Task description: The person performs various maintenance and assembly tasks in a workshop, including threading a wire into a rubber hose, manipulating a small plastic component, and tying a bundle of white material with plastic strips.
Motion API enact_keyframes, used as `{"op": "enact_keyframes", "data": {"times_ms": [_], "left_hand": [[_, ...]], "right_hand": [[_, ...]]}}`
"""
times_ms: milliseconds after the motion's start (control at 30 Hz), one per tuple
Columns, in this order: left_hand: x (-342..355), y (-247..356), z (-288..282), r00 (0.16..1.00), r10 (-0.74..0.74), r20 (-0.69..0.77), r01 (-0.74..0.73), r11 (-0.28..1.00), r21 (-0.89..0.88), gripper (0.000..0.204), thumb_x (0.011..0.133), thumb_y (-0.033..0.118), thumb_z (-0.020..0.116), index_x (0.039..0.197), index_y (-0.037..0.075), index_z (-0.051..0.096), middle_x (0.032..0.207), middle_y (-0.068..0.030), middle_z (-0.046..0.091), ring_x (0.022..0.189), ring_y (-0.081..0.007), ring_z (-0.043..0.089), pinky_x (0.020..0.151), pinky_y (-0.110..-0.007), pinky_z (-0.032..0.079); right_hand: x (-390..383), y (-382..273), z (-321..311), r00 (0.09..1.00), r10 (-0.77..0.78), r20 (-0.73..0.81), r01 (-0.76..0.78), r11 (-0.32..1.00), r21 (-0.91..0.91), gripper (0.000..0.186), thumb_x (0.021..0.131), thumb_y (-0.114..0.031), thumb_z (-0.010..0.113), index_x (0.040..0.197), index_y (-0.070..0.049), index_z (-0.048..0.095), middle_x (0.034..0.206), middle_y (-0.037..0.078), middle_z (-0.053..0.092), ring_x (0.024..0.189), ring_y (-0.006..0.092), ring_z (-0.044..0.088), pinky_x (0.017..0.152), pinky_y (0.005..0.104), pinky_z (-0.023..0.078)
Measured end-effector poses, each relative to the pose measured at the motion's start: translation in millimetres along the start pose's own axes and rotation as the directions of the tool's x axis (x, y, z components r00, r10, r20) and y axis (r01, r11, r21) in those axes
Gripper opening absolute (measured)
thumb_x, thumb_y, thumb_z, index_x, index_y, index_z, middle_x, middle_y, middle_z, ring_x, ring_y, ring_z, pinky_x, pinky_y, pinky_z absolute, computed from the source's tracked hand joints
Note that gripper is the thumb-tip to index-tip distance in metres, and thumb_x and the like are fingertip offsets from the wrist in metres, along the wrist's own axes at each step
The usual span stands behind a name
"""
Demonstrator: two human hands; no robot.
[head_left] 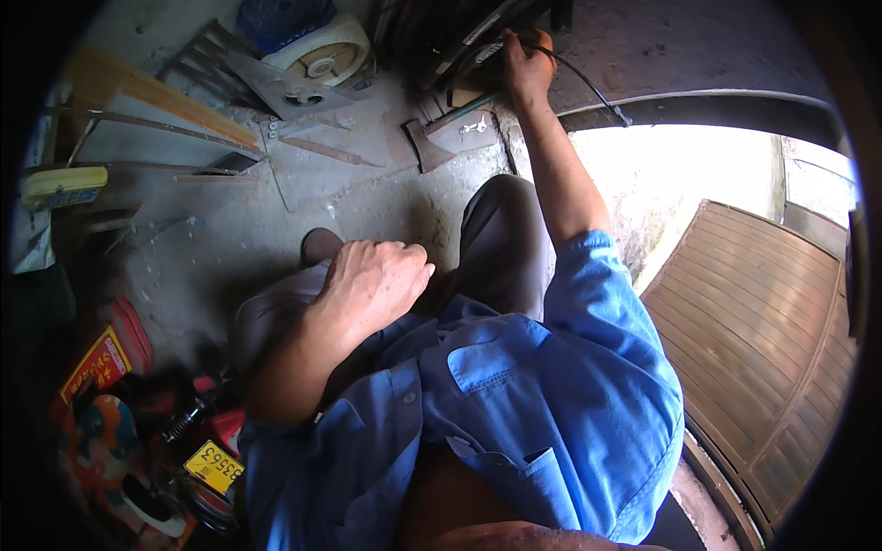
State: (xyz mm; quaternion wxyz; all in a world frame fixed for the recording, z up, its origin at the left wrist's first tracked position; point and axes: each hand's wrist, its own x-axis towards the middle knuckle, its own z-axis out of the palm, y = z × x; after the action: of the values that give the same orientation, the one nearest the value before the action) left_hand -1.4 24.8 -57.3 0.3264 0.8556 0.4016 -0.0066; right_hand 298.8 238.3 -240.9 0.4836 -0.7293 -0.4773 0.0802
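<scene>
The right hand (530, 66) is holding the black cable (588, 81) at the far side, with fingers bending around it; the exact grip is partly hiding from view. The cable is hanging in an arc to the right, its end lying before the edge of the dark surface (680, 55). If the grip is loose, I think the cable could be slipping away, or its free end could be catching on this edge.

The left hand (375, 286) is resting near, above the lap, with fingers curling loosely; I cannot tell if anything is inside. As it is not supporting the cable, one hand alone is controlling it, and a strong pull could be bending it sharply.

Just near of the right hand, a hatchet-like tool (427, 147) is lying on the floor (363, 197); a careless reach could be touching its blade. Farther left, a pale wheel (322, 66) is leaning among metal pieces, and could be rolling if somebody is knocking it.
</scene>
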Motion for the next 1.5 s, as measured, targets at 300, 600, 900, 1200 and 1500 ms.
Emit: {"op": "enact_keyframes", "data": {"times_ms": [300,600,900,1200,1500], "left_hand": [[0.1,1.4,1.0,1.000,0.010,-0.003,-0.010,1.000,-0.003,0.028,0.093,0.026,0.064,0.075,0.004,0.062,0.073,-0.0160,0.066,0.068,-0.0382,0.067,0.062,-0.047,0.054],[-0.8,2.4,4.6,0.999,0.017,-0.029,-0.017,1.000,-0.016,0.028,0.093,0.025,0.064,0.075,0.004,0.061,0.071,-0.0164,0.065,0.069,-0.0389,0.067,0.062,-0.048,0.053],[-10.0,3.5,7.0,0.993,0.010,-0.114,-0.015,0.999,-0.040,0.026,0.090,0.022,0.066,0.073,0.003,0.060,0.072,-0.0154,0.066,0.071,-0.0392,0.067,0.065,-0.050,0.054],[-10.3,3.2,16.5,0.994,0.042,-0.100,-0.042,0.999,-0.002,0.027,0.091,0.024,0.064,0.075,0.003,0.064,0.071,-0.0162,0.067,0.070,-0.0388,0.068,0.064,-0.050,0.055],[-18.2,1.3,11.8,0.998,-0.008,-0.055,0.005,0.999,-0.041,0.026,0.091,0.023,0.065,0.075,0.003,0.063,0.071,-0.0159,0.066,0.071,-0.0377,0.068,0.065,-0.047,0.056]], "right_hand": [[7.0,-28.2,-29.1,0.935,0.268,0.234,-0.355,0.671,0.651,0.015,0.099,-0.019,0.046,0.107,-0.007,0.051,0.086,0.010,0.063,0.064,0.0182,0.065,0.048,0.0302,0.049],[42.5,-55.4,-67.2,0.830,0.165,0.532,-0.172,0.984,-0.037,0.035,0.099,-0.023,0.047,0.122,0.003,0.049,0.091,0.014,0.070,0.066,0.0230,0.072,0.049,0.0321,0.053],[118.6,-31.2,-28.8,0.718,0.141,0.681,0.209,0.890,-0.405,0.036,0.091,-0.026,0.049,0.105,0.000,0.069,0.090,0.020,0.073,0.079,0.0321,0.072,0.069,0.0439,0.054],[142.1,29.1,-8.5,0.936,-0.100,0.336,0.158,0.976,-0.150,0.032,0.094,-0.033,0.067,0.105,-0.003,0.065,0.076,0.009,0.067,0.069,0.0179,0.063,0.063,0.0358,0.054],[-49.0,60.0,10.6,0.775,0.136,0.617,0.001,0.976,-0.216,0.028,0.087,-0.025,0.072,0.109,-0.008,0.074,0.098,0.012,0.075,0.078,0.0252,0.071,0.074,0.0382,0.057]]}}
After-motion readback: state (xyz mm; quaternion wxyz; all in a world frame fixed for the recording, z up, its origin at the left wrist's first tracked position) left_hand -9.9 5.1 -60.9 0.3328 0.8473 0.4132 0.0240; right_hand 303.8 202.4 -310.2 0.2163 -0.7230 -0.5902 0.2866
